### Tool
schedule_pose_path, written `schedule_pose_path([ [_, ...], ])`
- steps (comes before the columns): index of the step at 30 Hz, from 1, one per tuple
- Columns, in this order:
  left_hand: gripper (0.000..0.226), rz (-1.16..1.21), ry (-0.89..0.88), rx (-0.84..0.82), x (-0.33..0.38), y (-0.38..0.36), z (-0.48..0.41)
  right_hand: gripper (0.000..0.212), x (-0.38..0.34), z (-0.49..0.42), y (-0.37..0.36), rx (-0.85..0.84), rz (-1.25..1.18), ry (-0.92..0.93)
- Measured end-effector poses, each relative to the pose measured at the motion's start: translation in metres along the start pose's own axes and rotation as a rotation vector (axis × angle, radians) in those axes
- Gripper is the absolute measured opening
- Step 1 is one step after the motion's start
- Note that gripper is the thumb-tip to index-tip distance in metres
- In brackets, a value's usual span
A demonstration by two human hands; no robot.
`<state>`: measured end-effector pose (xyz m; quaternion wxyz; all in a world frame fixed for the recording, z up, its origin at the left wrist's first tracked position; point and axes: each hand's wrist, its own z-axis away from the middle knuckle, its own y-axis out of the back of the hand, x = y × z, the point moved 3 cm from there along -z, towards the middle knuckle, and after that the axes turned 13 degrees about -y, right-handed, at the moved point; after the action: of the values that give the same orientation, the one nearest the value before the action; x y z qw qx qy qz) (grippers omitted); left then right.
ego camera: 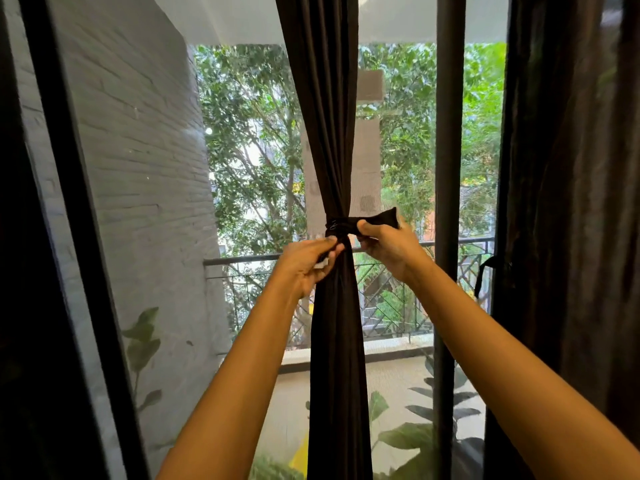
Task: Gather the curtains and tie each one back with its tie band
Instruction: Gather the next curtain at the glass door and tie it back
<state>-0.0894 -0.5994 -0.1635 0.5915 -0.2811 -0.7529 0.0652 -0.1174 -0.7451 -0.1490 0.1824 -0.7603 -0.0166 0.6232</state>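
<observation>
Gathered curtain [337, 323]: dark brown cloth drawn into one narrow bundle. It passes between the two sets of fingers and hangs below them.
Tie band [341, 226]: wrapped round the bundle just above the fingers of both hands. One free end sticks out to the right, past the right thumb.
Right hand [389, 249]: fingers are curled and the band's free end is pinched between thumb and fingers.
Left hand [306, 263]: fingers are curled and dark cloth is pinched just under the wrap. It is judged to be the band's other end, though this cannot be told for certain. A small white scrap [322, 264] is seen inside the grip.
Handling: the cloth is judged soft, limp and fairly light. It is not fragile, but the folds are likely to slip if tension is released.
Hold points: the band is best taken close to the wrap, one end per hand, and pulled in opposite directions.
Second curtain [557, 202]: hangs loose, well to the right of the right fingers, and is judged not yet tied.
</observation>
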Motion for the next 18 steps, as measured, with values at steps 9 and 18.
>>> schedule_pose_path([
  [9, 0.016, -0.222, -0.12, 0.028, 0.006, 0.009, -0.005, 0.011, 0.046, -0.004, -0.019, -0.225, -0.161, -0.29],
  [18, 0.018, -0.252, -0.098, 0.105, 0.005, 0.009, -0.011, 0.005, 0.053, -0.006, -0.022, -0.189, -0.071, -0.284],
])
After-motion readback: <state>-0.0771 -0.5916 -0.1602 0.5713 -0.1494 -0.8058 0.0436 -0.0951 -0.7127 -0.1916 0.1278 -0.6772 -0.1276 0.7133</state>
